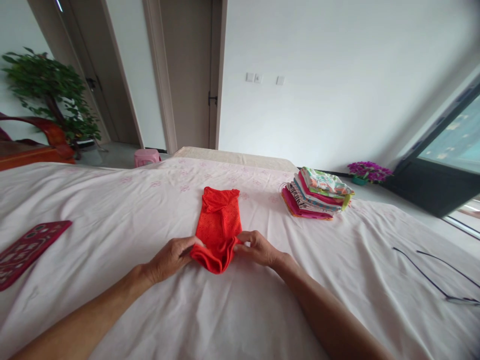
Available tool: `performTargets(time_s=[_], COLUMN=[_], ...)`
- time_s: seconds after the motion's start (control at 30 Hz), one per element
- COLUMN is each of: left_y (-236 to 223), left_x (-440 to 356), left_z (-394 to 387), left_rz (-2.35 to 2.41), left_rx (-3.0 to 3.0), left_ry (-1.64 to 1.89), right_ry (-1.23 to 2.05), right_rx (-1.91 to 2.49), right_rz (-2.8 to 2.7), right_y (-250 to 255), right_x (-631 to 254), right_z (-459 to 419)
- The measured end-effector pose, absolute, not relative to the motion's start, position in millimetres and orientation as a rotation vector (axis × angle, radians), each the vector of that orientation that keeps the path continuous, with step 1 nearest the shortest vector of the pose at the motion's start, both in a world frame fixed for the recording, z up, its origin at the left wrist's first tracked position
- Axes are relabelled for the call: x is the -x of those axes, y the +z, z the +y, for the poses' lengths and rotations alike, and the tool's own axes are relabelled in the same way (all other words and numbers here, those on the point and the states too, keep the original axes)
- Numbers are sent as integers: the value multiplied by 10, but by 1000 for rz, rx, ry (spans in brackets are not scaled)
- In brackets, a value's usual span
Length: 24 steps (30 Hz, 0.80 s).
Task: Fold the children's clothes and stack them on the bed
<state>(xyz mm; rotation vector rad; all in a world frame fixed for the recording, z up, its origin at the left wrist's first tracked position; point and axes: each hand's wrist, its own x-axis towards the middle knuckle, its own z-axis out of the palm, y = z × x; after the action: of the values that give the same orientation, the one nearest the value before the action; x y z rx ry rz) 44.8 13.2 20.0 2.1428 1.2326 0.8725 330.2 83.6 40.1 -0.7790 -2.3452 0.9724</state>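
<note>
A red garment (219, 222) lies in a narrow folded strip on the white sheet, its far end doubled over. The kind of garment cannot be made out. My left hand (170, 257) pinches the near left corner between thumb and fingers. At the near right corner, my right hand (258, 248) grips the cloth the same way. Between the two hands the near edge is lifted and curls up, sagging in the middle. Part of my fingertips is hidden by the fabric.
To the right, a stack of folded clothes (315, 195) sits on the sheet (150, 310). Eyeglasses (446, 295) lie at the far right, and a phone in a dark red case (32, 252) at the left. Behind the sheet stand a pink stool (147, 157) and a potted plant (52, 95).
</note>
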Motion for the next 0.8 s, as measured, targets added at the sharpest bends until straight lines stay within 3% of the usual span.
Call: performTargets(time_s=[0.1,0.3,0.53,0.73,0.8], left_y=[214,141,40,142,128], left_x=[-537,-573,-589,-556,-546], left_z=[342,769,768,747,726], left_rz=[1455,1517,1640,2044,2087], left_rx=[-1793,-1257,-1519,-1938,-2046], left_ry=[1061,1085,1228,749,758], right_ry=[1150,1040,907,554,490], right_rx=[1034,1286,1338,1457,1485], right_rz=[-1997,-1796,-1750,-2019,-2044], right_y=[275,163,59,146,160], right_x=[-3188,-3119,-3144,-3202,-3235], right_z=[986,1209,1266,1258,1233])
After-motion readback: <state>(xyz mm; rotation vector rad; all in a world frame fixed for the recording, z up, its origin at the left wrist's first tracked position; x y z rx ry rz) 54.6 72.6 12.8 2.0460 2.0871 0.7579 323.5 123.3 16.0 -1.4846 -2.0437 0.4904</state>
